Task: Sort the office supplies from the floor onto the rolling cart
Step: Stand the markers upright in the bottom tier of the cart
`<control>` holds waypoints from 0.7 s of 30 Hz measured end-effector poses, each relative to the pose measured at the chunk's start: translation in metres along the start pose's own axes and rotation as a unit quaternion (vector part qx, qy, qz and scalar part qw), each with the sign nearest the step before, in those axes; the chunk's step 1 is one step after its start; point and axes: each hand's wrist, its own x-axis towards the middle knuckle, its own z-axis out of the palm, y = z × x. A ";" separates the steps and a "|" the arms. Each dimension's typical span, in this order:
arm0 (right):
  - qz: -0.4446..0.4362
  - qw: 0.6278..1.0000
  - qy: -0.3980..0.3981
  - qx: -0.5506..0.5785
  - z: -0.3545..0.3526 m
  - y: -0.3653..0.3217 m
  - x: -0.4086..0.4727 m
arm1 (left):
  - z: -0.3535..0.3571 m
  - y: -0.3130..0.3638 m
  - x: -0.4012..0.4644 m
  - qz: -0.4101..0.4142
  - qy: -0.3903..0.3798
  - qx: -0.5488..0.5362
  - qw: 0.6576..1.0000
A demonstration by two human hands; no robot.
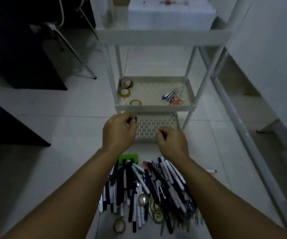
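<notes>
Your left hand [117,131] pinches a small dark clip [135,119] over the white perforated bottom shelf [156,125] of the white metal rolling cart [163,37]; your right hand [172,142] is curled beside it, contents unclear. The heap of black and white pens [146,190] lies on the pale tiled floor [61,169] below your forearms

An office: tiled floor [53,107], metal-legged chair [70,47], dark desk [18,49], white rolling cart [156,37].
</notes>
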 end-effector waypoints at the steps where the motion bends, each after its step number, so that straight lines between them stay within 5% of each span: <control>1: 0.020 1.000 -0.013 0.014 0.019 0.017 -0.009 | 0.016 -0.015 -0.013 -0.030 -0.018 -0.011 0.999; 8: 0.175 0.966 -0.186 -0.046 0.126 0.085 -0.073 | 0.106 -0.098 -0.094 -0.192 -0.128 -0.018 0.973; 21: 0.169 0.966 -0.158 -0.114 0.170 0.104 -0.095 | 0.159 -0.139 -0.147 -0.234 -0.135 -0.006 0.963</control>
